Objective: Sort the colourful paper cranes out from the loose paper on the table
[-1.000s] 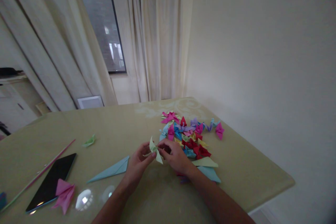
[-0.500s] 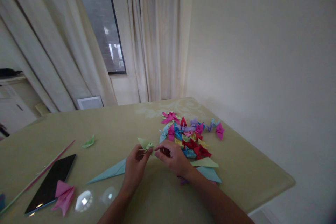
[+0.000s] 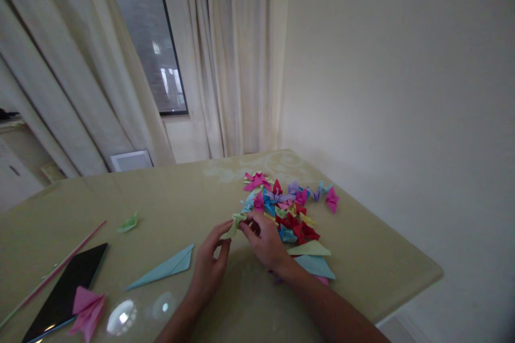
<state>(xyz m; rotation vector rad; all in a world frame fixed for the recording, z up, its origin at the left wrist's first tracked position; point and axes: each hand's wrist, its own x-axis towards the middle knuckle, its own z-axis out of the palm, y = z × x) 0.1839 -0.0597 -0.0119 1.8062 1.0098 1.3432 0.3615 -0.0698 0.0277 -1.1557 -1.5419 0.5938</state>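
A small folded piece of light green origami paper (image 3: pixel 234 226) is held between my two hands above the table. My right hand (image 3: pixel 266 241) pinches its right end with thumb and fingertips. On the other side, my left hand (image 3: pixel 210 257) has the paper's left part between index finger and thumb, which are curved a little apart. Just beyond the right hand lies a pile of folded origami pieces (image 3: pixel 288 220) in pink, red, blue, purple and yellow. A long, pointed light blue folded paper (image 3: pixel 164 268) rests to the left of my left hand.
Light green (image 3: pixel 311 248) and light blue folded papers (image 3: pixel 316 266) lie by my right forearm. At left are a dark phone or tablet (image 3: pixel 66 292), a pink origami piece (image 3: pixel 89 311), a thin pink-and-green stick (image 3: pixel 60 265) and a green origami piece (image 3: pixel 129 223). A wall borders the table's right.
The green origami piece has been turned in my hands and moved slightly right. The left fingers have shifted on it. The view has swung slightly, uncovering the light blue paper's wide end.
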